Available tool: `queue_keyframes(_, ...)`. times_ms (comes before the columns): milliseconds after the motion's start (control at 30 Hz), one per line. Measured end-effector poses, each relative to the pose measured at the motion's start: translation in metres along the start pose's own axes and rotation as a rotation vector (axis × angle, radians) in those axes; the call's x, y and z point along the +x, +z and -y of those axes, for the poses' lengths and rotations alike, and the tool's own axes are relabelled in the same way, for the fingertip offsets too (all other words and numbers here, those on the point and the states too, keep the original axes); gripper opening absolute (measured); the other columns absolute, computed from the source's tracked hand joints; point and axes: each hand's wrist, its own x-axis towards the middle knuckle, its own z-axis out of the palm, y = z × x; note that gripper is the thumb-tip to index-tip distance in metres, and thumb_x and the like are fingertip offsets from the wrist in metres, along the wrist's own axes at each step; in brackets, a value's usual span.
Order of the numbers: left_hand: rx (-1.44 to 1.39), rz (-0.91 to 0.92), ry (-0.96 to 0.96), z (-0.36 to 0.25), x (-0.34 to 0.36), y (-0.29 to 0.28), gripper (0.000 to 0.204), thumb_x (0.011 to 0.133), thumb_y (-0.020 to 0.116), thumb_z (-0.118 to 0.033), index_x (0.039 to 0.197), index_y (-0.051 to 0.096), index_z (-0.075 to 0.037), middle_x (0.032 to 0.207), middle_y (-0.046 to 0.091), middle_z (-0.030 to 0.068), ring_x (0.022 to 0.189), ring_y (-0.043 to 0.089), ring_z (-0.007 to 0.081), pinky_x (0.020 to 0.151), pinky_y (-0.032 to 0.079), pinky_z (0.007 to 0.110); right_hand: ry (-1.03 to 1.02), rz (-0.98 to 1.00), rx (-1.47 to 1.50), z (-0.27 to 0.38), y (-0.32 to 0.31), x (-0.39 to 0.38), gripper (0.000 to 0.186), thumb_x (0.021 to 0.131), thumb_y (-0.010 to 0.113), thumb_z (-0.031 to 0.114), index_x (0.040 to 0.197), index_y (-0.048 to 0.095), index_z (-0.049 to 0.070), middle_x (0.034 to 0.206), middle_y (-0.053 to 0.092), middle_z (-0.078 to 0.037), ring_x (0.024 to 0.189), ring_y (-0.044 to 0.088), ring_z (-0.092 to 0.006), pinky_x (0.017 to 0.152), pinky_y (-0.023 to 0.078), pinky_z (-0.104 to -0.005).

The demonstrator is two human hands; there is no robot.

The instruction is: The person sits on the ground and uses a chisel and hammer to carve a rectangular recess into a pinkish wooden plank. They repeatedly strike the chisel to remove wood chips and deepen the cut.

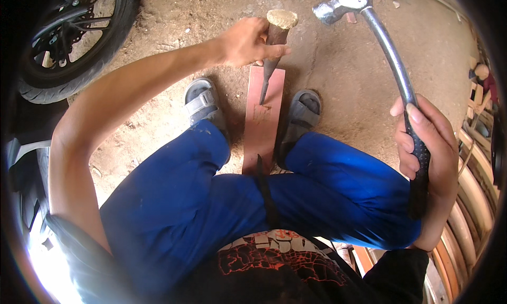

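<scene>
My left hand is closed round a chisel with a worn, flattened top. The chisel leans slightly, and its narrow tip meets a reddish wooden board at a shallow rectangular cut or marked patch. That board lies lengthwise between my feet, its near end under or against my legs. Out to the right, my right hand grips the black handle of a hammer. The shiny metal head is raised at the upper right, apart from the chisel.
A motorcycle wheel stands at the upper left, near my left arm. My sandalled feet flank the board on the dirt floor. Curved wooden pieces are stacked along the right side, and a person shows partly at the far right edge.
</scene>
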Motion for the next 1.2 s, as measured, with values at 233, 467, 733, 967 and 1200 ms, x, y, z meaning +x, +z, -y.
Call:
queue_keyframes(233,-0.165,0.019,-0.079,-0.002,0.0,-0.002,0.055,0.091,0.07,-0.052,0.101,0.063,0.002,0.086,0.072,0.0154,0.074,0.072,0.0218,0.07,0.059,0.036,-0.103,0.007,0.002,-0.001,0.005,0.005,0.031,0.102,0.052,0.026,0.115,0.06,-0.001,0.067,0.048,0.0,0.043,0.038,-0.0039,0.039,0.032,-0.02)
queue_keyframes(467,-0.104,0.108,-0.088,-0.018,0.004,-0.011,0.056,0.091,0.069,-0.052,0.106,0.06,0.001,0.087,0.068,0.0126,0.078,0.069,0.0227,0.074,0.055,0.037,-0.058,0.008,0.038,0.012,0.014,0.013,0.033,0.101,0.053,0.022,0.123,0.058,-0.002,0.072,0.049,-0.002,0.046,0.041,-0.0039,0.038,0.033,-0.0205)
queue_keyframes(733,-0.197,0.126,-0.033,-0.021,0.008,-0.013,0.058,0.089,0.07,-0.055,0.092,0.054,0.001,0.086,0.065,0.0175,0.079,0.07,0.0253,0.071,0.054,0.039,-0.039,0.05,0.003,0.016,0.02,0.036,0.033,0.101,0.055,0.022,0.124,0.059,0.0,0.073,0.05,0.0,0.046,0.041,-0.0031,0.037,0.033,-0.0199)
queue_keyframes(967,-0.296,0.155,-0.103,0.002,0.022,-0.004,0.049,0.095,0.068,-0.04,0.118,0.056,0.001,0.105,0.069,0.0148,0.095,0.068,0.0249,0.083,0.059,0.039,-0.002,0.092,-0.03,0.025,0.02,0.059,0.034,0.1,0.055,0.021,0.127,0.059,0.0,0.074,0.052,0.001,0.047,0.042,-0.0016,0.037,0.033,-0.0182)
queue_keyframes(1200,-0.307,0.187,-0.065,0.002,0.028,-0.005,0.051,0.094,0.068,-0.042,0.116,0.06,0.003,0.104,0.069,0.0164,0.093,0.069,0.0257,0.079,0.06,0.037,-0.384,-0.095,-0.078,0.044,0.008,0.063,0.044,0.107,0.043,0.032,0.13,0.054,-0.004,0.072,0.048,0.002,0.044,0.038,-0.0009,0.035,0.031,-0.0186)
